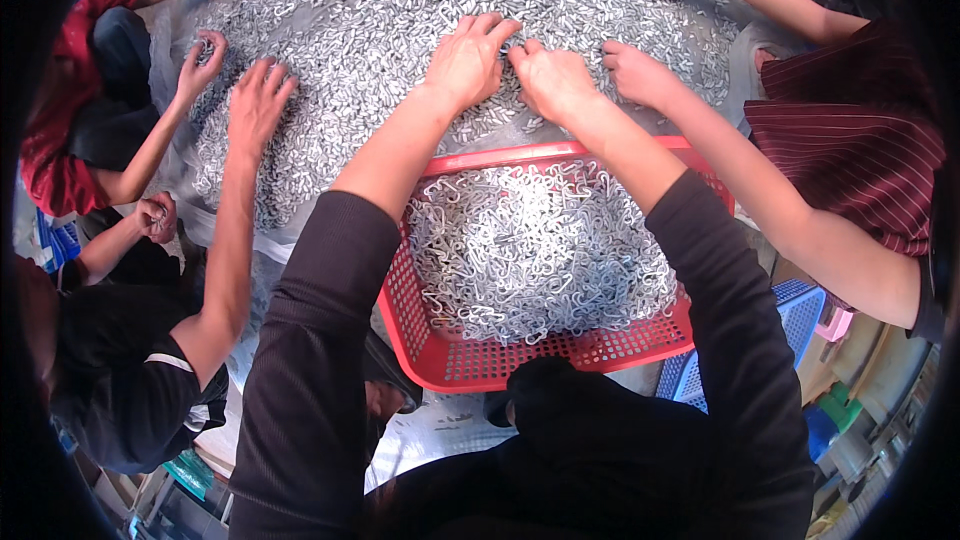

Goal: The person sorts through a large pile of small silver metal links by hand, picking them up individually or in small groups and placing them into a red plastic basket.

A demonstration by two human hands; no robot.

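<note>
A wide heap of small silvery metal S-shaped hooks [380, 50] covers the sheet before me. On the heap's near side, my left hand [468, 62] rests palm down over the hooks, fingers apart and slightly bent. Close to its right, my right hand [552, 82] has its fingers curled together at the heap's edge; anything between them is hidden. Below my wrists, between my forearms, sits a red plastic basket [415, 360] with perforated walls. Loose S-shaped hooks [540, 250] fill much of it.
Other people's hands work around the heap: several at left, including one hand [262, 105] over the hooks, and others at right, one hand [638, 75] right beside mine. Clear plastic sheeting [170, 60] lies under the heap. A blue basket [800, 320] stands behind my right arm.
</note>
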